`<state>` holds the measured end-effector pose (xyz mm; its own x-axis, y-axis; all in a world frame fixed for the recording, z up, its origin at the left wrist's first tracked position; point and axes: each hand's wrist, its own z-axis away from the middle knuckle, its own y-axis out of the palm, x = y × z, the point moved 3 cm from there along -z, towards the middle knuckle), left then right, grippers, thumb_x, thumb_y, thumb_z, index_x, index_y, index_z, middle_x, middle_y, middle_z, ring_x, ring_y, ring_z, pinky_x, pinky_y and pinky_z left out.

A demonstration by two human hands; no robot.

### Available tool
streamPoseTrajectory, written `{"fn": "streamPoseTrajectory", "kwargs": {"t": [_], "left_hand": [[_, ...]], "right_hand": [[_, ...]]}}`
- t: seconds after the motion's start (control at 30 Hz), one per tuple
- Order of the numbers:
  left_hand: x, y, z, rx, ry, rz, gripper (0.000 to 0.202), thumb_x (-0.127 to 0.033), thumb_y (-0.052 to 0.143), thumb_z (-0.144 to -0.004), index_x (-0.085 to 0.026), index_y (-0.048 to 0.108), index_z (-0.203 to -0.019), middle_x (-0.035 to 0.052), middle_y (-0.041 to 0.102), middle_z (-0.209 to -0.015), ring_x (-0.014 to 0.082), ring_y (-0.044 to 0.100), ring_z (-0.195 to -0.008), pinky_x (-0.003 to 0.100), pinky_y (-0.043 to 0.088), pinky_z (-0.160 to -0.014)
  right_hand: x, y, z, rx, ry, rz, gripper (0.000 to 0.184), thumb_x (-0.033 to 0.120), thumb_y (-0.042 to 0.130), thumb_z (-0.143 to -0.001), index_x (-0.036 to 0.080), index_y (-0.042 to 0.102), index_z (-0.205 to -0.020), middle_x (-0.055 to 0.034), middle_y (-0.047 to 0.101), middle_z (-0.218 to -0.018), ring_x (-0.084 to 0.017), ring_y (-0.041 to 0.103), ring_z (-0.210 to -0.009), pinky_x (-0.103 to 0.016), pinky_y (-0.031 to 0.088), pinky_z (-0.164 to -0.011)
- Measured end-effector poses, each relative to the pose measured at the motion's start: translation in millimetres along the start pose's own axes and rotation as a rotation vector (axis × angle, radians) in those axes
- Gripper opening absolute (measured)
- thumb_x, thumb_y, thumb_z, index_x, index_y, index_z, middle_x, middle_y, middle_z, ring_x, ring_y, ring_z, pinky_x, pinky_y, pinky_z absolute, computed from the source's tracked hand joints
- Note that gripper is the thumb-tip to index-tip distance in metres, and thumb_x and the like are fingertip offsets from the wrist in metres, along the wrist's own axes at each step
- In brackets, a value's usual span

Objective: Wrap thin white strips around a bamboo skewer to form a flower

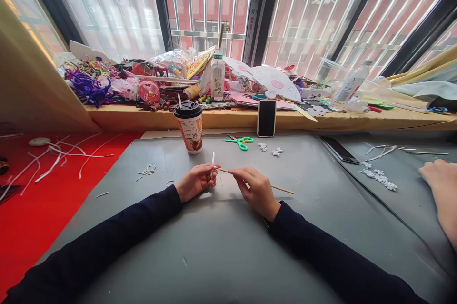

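Note:
Between finger and thumb, my left hand [197, 183] pinches a short white strip [213, 158] that stands up from the fingertips. My right hand [257, 191] is closed on a thin wooden stick [283, 189]. The stick's left end meets the white strip at my left fingertips; whether the strip is wound round it I cannot tell. Beyond my hands lie green-handled scissors [241, 142] and two small white flower-like pieces [277, 151]. Several short white offcuts [147, 171] are scattered to the left of my left hand.
A lidded paper cup [188, 127] stands behind my left hand. A white-framed phone [266, 118] leans against the ledge; a black phone [340, 149] lies at right. Another person's hand [441, 182] rests at the right edge near white flower pieces [379, 176]. Craft clutter fills the sill.

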<state>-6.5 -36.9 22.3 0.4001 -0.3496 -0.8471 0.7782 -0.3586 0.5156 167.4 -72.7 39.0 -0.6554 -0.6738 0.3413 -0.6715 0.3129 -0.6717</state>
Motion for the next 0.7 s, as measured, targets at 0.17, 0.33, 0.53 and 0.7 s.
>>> {"fn": "streamPoseTrajectory", "kwargs": {"t": [0.17,0.33,0.53,0.7], "left_hand": [[-0.4,1.1,2.7,0.024,-0.013,0.028,0.021,-0.024,0.055,-0.073,-0.01,0.062,-0.087,0.0013,0.046,-0.065,0.0072,0.043,-0.053,0.024,0.037,-0.057],[0.6,0.4,2.5,0.068,-0.014,0.051,0.019,-0.023,0.055,-0.072,-0.011,0.061,-0.085,0.0014,0.047,-0.065,0.0077,0.043,-0.052,0.025,0.036,-0.056],[1.4,2.2,2.6,0.093,0.014,0.033,0.014,-0.022,0.056,-0.073,-0.012,0.06,-0.082,0.0012,0.047,-0.065,0.0085,0.045,-0.053,0.025,0.034,-0.056],[1.3,4.1,3.0,0.136,0.0,0.048,0.014,-0.022,0.056,-0.073,-0.013,0.059,-0.083,0.0015,0.047,-0.067,0.0093,0.045,-0.054,0.026,0.034,-0.057]], "right_hand": [[0.4,-0.1,0.3,-0.027,-0.033,-0.029,0.027,0.017,0.041,-0.086,0.027,0.056,-0.105,-0.0019,0.063,-0.092,-0.012,0.057,-0.083,-0.023,0.047,-0.073],[0.6,-0.2,0.4,-0.03,-0.039,-0.107,0.027,0.018,0.041,-0.086,0.026,0.057,-0.106,-0.0032,0.063,-0.093,-0.014,0.057,-0.083,-0.026,0.047,-0.074],[0.3,-1.6,0.4,-0.024,-0.07,-0.158,0.028,0.015,0.041,-0.085,0.026,0.056,-0.106,-0.0023,0.063,-0.094,-0.013,0.057,-0.084,-0.026,0.047,-0.074],[-0.6,-3.2,1.2,-0.072,-0.101,-0.095,0.025,0.015,0.044,-0.085,0.027,0.059,-0.101,-0.0011,0.064,-0.094,-0.012,0.057,-0.084,-0.026,0.047,-0.075]]}}
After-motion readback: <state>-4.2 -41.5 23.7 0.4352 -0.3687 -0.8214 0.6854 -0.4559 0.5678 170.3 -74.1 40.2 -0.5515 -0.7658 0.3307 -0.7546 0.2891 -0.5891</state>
